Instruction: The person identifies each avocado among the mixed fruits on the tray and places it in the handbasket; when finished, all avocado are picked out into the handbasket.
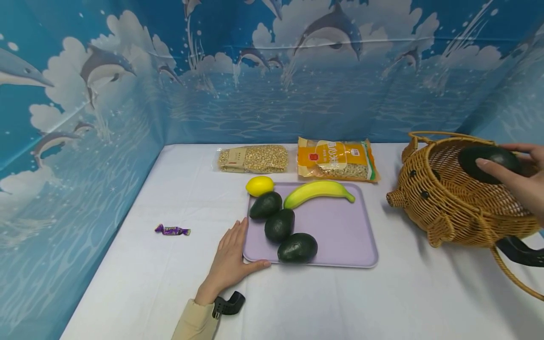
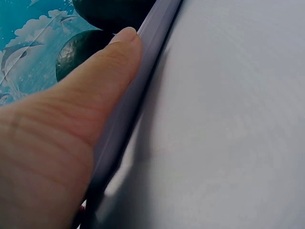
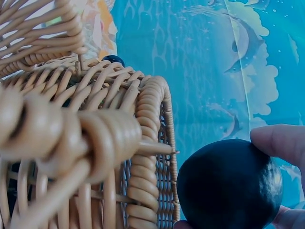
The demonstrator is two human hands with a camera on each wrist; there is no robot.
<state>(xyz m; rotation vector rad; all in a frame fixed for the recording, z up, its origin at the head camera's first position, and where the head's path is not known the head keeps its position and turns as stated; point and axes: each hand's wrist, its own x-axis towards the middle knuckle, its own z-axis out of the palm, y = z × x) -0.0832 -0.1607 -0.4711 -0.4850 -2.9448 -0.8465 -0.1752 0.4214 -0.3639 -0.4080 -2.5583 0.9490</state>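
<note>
My right hand (image 1: 524,177) grips a dark green avocado (image 1: 490,164) at the opening of a wicker basket (image 1: 454,222) shaped like a pig. In the right wrist view, the avocado (image 3: 228,186) sits between thumb and fingers beside the basket's braided rim (image 3: 147,143). At the near left corner of a lilac tray (image 1: 340,236), my left hand (image 1: 231,259) rests with straight fingers along the side and the thumb at the front edge. Three avocados (image 1: 297,248) lie toward the tray's left side, with a banana (image 1: 318,190) behind them and a lemon (image 1: 259,186) at the far left corner.
Behind the tray lie a clear bag of yellowish grains (image 1: 263,158) and an orange-and-clear grain packet (image 1: 337,159). A purple-wrapped candy (image 1: 172,230) is on the white tablecloth (image 1: 140,283) at left. A dolphin-print curtain (image 1: 263,104) borders the table.
</note>
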